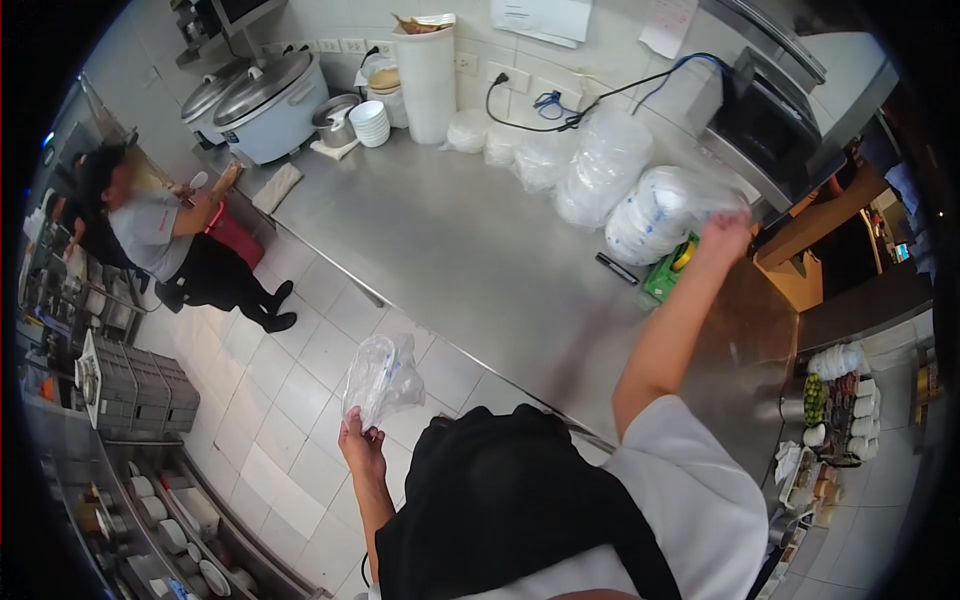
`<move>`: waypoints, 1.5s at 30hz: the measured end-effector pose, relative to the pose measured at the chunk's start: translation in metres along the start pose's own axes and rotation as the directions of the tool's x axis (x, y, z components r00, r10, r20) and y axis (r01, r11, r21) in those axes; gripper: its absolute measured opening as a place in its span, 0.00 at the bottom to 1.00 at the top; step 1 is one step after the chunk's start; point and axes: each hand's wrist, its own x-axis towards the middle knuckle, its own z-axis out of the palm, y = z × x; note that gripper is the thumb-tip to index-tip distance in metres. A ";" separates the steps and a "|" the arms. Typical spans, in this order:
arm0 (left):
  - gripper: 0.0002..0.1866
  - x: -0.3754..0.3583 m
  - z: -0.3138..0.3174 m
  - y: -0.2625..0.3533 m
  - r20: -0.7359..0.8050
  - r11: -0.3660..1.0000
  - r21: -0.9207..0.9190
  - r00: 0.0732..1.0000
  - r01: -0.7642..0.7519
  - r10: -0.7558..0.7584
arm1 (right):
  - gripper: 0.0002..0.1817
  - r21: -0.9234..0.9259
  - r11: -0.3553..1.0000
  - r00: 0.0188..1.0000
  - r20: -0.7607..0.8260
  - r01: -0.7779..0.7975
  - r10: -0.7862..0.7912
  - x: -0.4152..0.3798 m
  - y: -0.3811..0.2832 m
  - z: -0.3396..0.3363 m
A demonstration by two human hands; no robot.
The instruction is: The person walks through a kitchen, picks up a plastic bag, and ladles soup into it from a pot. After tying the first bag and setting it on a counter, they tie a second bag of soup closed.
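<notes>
My left hand (362, 442) is closed on a crumpled clear plastic bag (386, 382), held up over the floor beside the counter's front edge. My right hand (727, 238) reaches across to the counter's right end. Its fingers, somewhat blurred, are closed at the loose end of a clear plastic bag (700, 195) that wraps a stack of white containers with blue print (645, 222). Just below that stack, a green box (664, 280) and a yellow roll (686, 254) lie partly behind my right forearm. A black marker (617, 268) rests close by.
Along the wall on the steel counter (430, 215) stand more plastic-wrapped stacks (600, 170), a tall white bin (426, 85), white bowls (370, 124) and a large cooker (270, 108). A black device (765, 120) hangs upper right. Another person (165, 225) stands at left near grey crates (140, 385).
</notes>
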 end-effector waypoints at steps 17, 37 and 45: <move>0.32 0.122 -0.099 0.090 0.025 0.971 -0.233 0.999 0.051 -0.047 | 0.13 -0.915 0.304 0.347 0.204 -0.267 0.916 -0.424 0.236 0.313; 0.21 0.177 -0.268 0.315 -0.726 0.834 0.542 0.556 0.101 0.404 | 0.18 -0.864 0.499 -0.986 -0.131 0.062 -0.103 -0.861 0.567 0.723; 0.19 0.272 -0.407 0.372 -0.566 0.964 0.264 0.807 -0.016 0.169 | 0.40 -0.992 -0.074 -0.926 -0.065 0.100 -0.371 -1.093 0.612 0.748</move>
